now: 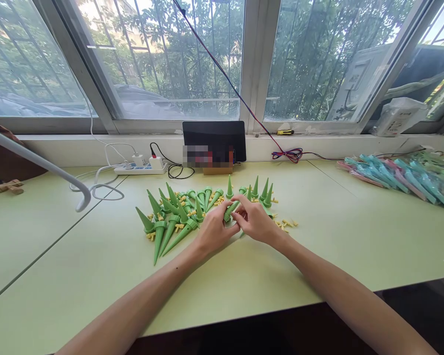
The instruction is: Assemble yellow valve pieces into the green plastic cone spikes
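Between the fingers of both my hands is a green plastic plant-watering spike [230,211], partly covered by them. My left hand [215,226] is closed round it from the left. My right hand [257,220] pinches at it from the right; whether a small yellow piece is in those fingertips is hidden. Left of my hands lies a pile of similar green cone spikes [160,239], many with yellow pieces on them or among them. Several more spikes [265,190] stand point up behind my right hand. Loose yellow T-shaped valves [286,224] are scattered beside my right wrist.
At the back, a dark tablet [214,140] leans on a brown stand. A white power strip [140,168] with cables sits left of it. A white curved bar [59,172] crosses the left side. Wrapped blue and pink packets [388,175] lie at the right.
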`<state>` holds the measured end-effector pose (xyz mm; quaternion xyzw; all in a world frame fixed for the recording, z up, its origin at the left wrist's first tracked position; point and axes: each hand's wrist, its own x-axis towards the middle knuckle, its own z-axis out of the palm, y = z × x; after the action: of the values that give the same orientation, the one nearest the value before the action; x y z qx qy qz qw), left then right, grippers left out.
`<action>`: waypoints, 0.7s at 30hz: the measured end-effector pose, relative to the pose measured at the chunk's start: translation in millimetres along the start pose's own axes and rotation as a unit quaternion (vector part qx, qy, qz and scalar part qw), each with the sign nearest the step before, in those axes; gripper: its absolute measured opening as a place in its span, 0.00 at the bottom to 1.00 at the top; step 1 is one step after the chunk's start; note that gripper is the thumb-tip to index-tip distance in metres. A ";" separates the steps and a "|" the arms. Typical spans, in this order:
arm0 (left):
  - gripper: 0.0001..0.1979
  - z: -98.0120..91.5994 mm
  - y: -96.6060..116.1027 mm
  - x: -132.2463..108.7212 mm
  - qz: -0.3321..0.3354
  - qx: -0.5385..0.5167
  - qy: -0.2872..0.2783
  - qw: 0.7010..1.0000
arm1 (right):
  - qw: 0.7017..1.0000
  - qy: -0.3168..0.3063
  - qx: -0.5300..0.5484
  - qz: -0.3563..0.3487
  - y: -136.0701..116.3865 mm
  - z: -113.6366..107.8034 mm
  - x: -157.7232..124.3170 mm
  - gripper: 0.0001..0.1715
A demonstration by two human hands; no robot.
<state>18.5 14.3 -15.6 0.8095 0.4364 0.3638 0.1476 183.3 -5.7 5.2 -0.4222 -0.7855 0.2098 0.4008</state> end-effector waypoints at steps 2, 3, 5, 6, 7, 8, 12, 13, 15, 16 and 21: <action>0.24 0.4 -0.8 0.1 0.002 0.005 0.001 1.000 | 1.000 -0.004 0.000 0.001 -0.1 -0.1 0.1 0.19; 0.24 0.6 -1.2 0.0 0.003 0.006 0.002 1.000 | 1.000 -0.004 -0.001 0.000 -0.1 -0.2 0.2 0.19; 0.24 0.9 -1.6 0.0 0.007 0.007 0.002 1.000 | 1.000 -0.005 -0.002 0.000 0.0 -0.2 0.1 0.19; 0.24 0.9 -1.5 0.0 0.008 0.007 0.001 1.000 | 1.000 -0.005 -0.002 -0.001 0.1 -0.1 0.0 0.19; 0.23 0.7 -1.2 0.1 0.010 0.006 0.001 1.000 | 1.000 -0.005 -0.001 -0.001 0.1 0.0 -0.2 0.19; 0.23 0.5 -0.8 0.1 0.012 0.006 0.000 1.000 | 1.000 -0.005 -0.001 -0.002 0.3 0.1 -0.4 0.19; 0.22 -0.9 1.9 0.3 0.014 0.008 -0.004 1.000 | 1.000 -0.005 -0.006 -0.007 0.9 0.6 -0.9 0.20; 0.22 -1.2 2.4 0.3 0.012 0.009 -0.005 1.000 | 1.000 -0.005 -0.009 -0.009 1.1 0.7 -1.0 0.20; 0.22 -1.7 3.0 0.4 0.007 0.009 -0.008 1.000 | 1.000 -0.005 -0.013 -0.012 1.3 0.6 -1.0 0.21; 0.22 -1.7 3.0 0.4 0.006 0.008 -0.010 1.000 | 1.000 -0.005 -0.014 -0.013 1.3 0.5 -1.0 0.21; 0.22 -0.7 0.8 0.1 0.008 0.005 -0.011 1.000 | 1.000 -0.006 -0.016 -0.014 0.3 -0.1 -0.9 0.20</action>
<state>18.5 13.9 -14.7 0.8176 0.4299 0.3542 0.1458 183.8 -6.2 4.6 -0.4166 -0.7969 0.1937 0.3923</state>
